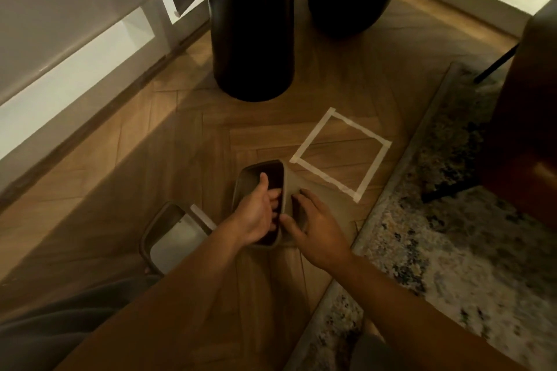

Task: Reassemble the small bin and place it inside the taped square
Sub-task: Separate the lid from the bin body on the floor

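Dim room, herringbone wood floor [126, 141]; patterned rug [452, 250] along the right, two tall dark vases [253, 24] at the back, pale wall panels on the left. Taped square [342, 153] on bare floor, nothing inside it. Small bin body [251, 181] on the floor just beside the square's near-left corner, mouth up and outside the tape. Left hand [256, 214] reaching into the opening, thumb on the rim, grip curled over the right wall. Right hand [316, 226] against the outer right side, fingers spread, pressing rather than pinching. Lid frame [168, 229] with pale flap lying apart on the floor, left of the bin. Inner liner: cannot tell whether already seated. Judged stage: early to middle; reassembly unfinished, lid yet to be fitted, placement in the square not yet done.
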